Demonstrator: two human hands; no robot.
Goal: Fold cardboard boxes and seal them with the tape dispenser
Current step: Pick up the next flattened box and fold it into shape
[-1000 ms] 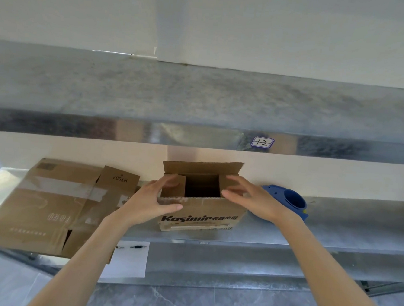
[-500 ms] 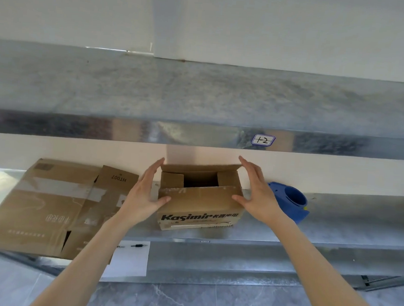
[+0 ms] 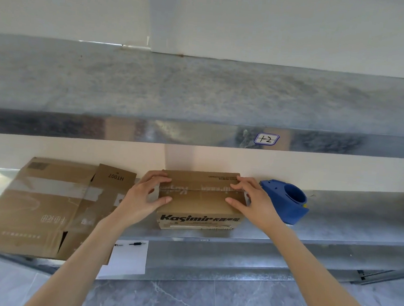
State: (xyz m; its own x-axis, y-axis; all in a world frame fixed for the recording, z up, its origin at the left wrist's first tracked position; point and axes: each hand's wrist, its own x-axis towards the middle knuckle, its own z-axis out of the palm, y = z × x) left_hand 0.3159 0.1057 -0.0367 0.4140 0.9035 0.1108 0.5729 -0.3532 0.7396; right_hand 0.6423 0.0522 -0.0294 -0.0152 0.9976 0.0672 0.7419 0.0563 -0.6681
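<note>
Pressing with the left grip [image 3: 142,196] on the left end of the small brown cardboard box [image 3: 199,207], fingers spread and nearly straight across the top, thumb flat on the near flap. Pressing likewise with the right grip [image 3: 252,202] on the right end, fingers spread over the far flap, thumb on the near one; nothing pinched in either. Holding both top flaps down, edges meeting in a seam along the middle of the top. Along that seam, scuffed remains of old tape and torn print. On the near face, bold black lettering "Kasimir". Standing upright on the grey metal shelf [image 3: 348,220], near its front edge, roughly mid-scene.

Just right of the box, close beside the right grip, a blue plastic tape dispenser [image 3: 286,203], round opening facing up; touching the hand or not, cannot tell. To the left, flat on the same shelf, a large flattened brown cardboard sheet [image 3: 35,202] with a clear tape strip across it, jutting over the front edge. Overlapping it, a smaller flattened cardboard piece marked "HT007" [image 3: 111,186], partly hidden by the left forearm. Below the shelf edge, a white paper sheet [image 3: 127,260] with a black pen [image 3: 137,244] at its top. Overhead, filling much of the view, an upper metal shelf [image 3: 201,92] with a small white label reading "1-2" [image 3: 266,139] on its front lip. Underfoot, a grey marbled floor [image 3: 208,303].
</note>
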